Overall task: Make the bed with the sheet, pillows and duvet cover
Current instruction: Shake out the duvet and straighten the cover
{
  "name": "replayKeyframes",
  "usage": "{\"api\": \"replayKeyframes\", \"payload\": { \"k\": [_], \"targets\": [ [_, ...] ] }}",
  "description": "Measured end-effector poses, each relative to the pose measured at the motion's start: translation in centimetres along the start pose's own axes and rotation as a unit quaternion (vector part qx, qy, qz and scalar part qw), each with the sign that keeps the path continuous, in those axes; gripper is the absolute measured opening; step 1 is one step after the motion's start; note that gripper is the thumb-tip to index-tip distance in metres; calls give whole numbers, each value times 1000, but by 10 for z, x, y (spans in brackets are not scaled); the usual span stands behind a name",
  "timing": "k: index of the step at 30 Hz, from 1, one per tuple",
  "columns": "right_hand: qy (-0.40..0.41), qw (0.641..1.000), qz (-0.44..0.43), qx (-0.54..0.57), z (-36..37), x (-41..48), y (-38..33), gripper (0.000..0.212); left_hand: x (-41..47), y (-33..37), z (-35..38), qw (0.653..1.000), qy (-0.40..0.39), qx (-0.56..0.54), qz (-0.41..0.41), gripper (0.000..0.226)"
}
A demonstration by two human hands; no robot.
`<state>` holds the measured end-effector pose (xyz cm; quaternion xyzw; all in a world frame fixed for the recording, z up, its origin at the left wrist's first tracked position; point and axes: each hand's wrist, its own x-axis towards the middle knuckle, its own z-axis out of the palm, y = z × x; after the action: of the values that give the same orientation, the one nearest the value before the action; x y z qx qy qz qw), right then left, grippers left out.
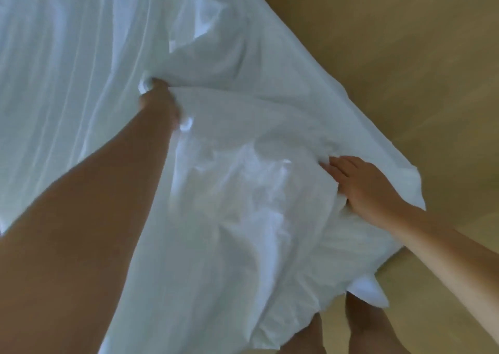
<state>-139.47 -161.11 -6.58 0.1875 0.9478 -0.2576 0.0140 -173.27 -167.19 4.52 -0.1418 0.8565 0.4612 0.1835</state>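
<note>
So, you're somewhere early-to-middle in this one, I'd say. One big white cloth [81, 56] is spread out in front of you, filling most of the left and far side of the view. I honestly can't tell whether it's the sheet or the duvet cover. The far-left part lies fairly flat in long soft folds. The near-right part is bunched and crumpled, with its edge and a corner hanging out over the tan floor [405, 56]. My guess is that the spreading isn't finished, and the right side wants pulling straight and smoothing.

Your left hand [158, 97] is reached out far, clenched in a fist around a bunch of the cloth near the middle. Your right hand [361, 188] is nearer, by the right edge, fingers curled over a gathered fold. The thumb is hidden in the fabric, so it reads as a grip, but I can't swear to it.

Counts: one cloth and two hands, both on it. Zero pillows in view, and no second piece of bedding I can pick out. The mattress is covered or out of sight. Your two bare legs [372, 324] show at the near edge. So the pillows and at least one more layer are left to do, as far as this shows.
</note>
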Motion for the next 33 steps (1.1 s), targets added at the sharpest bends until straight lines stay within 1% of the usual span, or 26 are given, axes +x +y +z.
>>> {"api": "replayKeyframes", "payload": {
  "k": [2, 4, 7, 8, 10, 11, 12, 13, 14, 15, 16, 17, 18, 20, 21, 23, 25, 26, 28, 30, 32, 33],
  "targets": [
    [-33, 998, 42, -17, 5, 12, -4, 59, -22, -25, 17, 998, -25, 54, 8, 37],
    [-78, 993, 89, -17, 10, 19, -7, 58, -41, -59, 42, 991, -53, 115, 36, 52],
    [-100, 989, 109, 2, 18, 22, -12, 61, -72, -97, 65, 986, -80, 131, 71, 68],
    [-107, 988, 112, -4, 21, 23, -13, 61, -81, -107, 67, 975, -84, 174, 108, 75],
    [-105, 987, 120, 1, 25, 24, -15, 60, -94, -126, 69, 937, -100, 278, 187, 96],
    [-95, 987, 125, 12, 26, 25, -17, 60, -97, -134, 70, 920, -103, 320, 201, 106],
    [-84, 988, 129, 24, 27, 26, -19, 60, -96, -141, 71, 914, -98, 348, 184, 111],
    [-73, 988, 131, 33, 28, 26, -21, 61, -93, -145, 72, 916, -91, 363, 144, 110],
    [-62, 989, 131, 39, 28, 26, -25, 62, -87, -147, 73, 924, -89, 361, 91, 103],
    [-52, 989, 130, 43, 28, 26, -29, 63, -80, -147, 74, 935, -94, 337, 48, 90],
    [-40, 990, 126, 49, 28, 26, -34, 63, -72, -146, 75, 949, -106, 295, 21, 73],
    [-24, 991, 115, 59, 26, 27, -40, 61, -64, -142, 74, 962, -115, 247, 21, 56],
    [-6, 992, 98, 74, 24, 27, -46, 58, -58, -135, 71, 970, -113, 211, 37, 45],
    [44, 990, 76, 108, 14, 33, -58, 55, -45, -111, 55, 984, -87, 145, 61, 34],
    [71, 989, 69, 110, 8, 39, -62, 56, -36, -95, 43, 992, -76, 88, 57, 26],
    [80, 990, 61, 95, -6, 57, -72, 59, -8, -59, 10, 998, -47, -34, 28, 15],
    [70, 994, 46, 67, -20, 78, -80, 60, 29, -22, -38, 996, -29, -81, 19, 11],
    [66, 996, 27, 49, -28, 89, -84, 61, 49, -5, -64, 995, -24, -98, 21, 5],
    [59, 998, -20, 18, -43, 117, -99, 63, 88, 17, -114, 991, -16, -132, 13, 22],
    [51, 997, -52, -3, -50, 147, -121, 64, 121, 23, -153, 990, 21, -141, 5, 33],
    [37, 998, -51, -20, -44, 178, -145, 67, 149, 11, -172, 988, 68, -137, 14, 38],
    [27, 998, -43, -22, -37, 190, -156, 69, 160, 0, -175, 991, 85, -106, 19, 40]
  ]
}}
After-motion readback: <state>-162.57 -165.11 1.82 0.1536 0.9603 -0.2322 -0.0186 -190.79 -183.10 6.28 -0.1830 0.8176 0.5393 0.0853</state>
